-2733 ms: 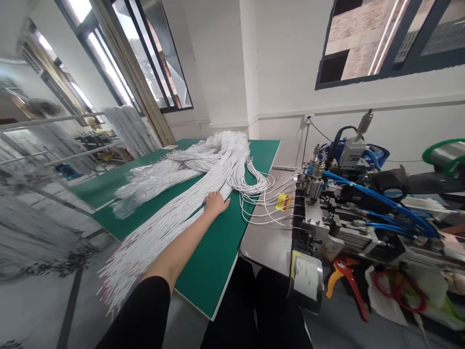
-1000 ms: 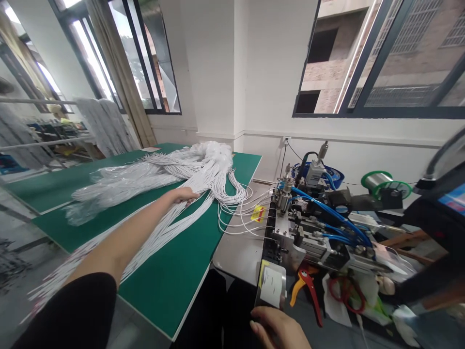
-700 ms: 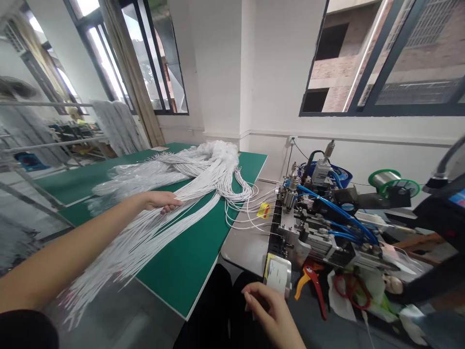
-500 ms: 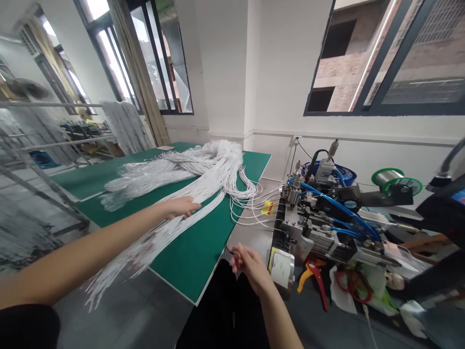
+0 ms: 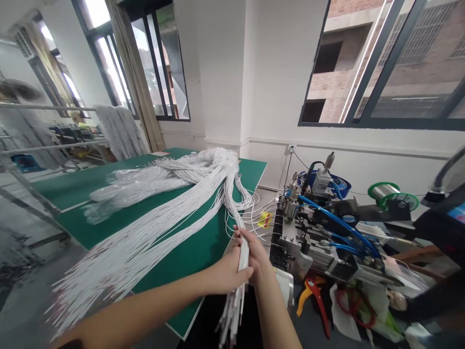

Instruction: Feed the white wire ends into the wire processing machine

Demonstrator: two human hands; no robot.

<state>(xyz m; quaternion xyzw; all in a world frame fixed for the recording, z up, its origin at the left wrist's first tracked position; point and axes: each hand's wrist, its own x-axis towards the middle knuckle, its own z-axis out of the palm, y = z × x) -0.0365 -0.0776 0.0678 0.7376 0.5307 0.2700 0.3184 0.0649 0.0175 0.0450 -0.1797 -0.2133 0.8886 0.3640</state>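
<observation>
1. White wall [image 5: 221, 72] and windows [image 5: 410, 63] stand behind, with a long curtain [image 5: 132, 77] by the window on the left.
2. Under all the wires is a green bench [image 5: 196, 252].
3. On it, many white wires [image 5: 156, 218] fan out toward me, and their tips poke out past the near edge. Some tips look reddish.
4. Clear plastic [image 5: 221, 160] sits crumpled on the far end of the wires, and more of it spreads out to the left.
5. One bunch [image 5: 243, 261] comes down from the far heap to me. It is in front of me, by the right side of the bench, and its loose ends hang down below my hands.
6. With my left hand [image 5: 230, 271] I hold the bunch low down, fingers closed around it, thumb across the front.
7. With my right hand [image 5: 257, 254] I hold it too, fingers curled around it just above the left ones. Both hands are close together.
8. Just to the right is a machine [image 5: 308, 228] with blue tubes [image 5: 327, 213]. A few thin wires run over to it, near a yellow sticker [image 5: 264, 220].
9. Behind the machine is a green reel [image 5: 387, 190]. In front of it lies a cutter [image 5: 320, 308] with one red handle and one orange.
</observation>
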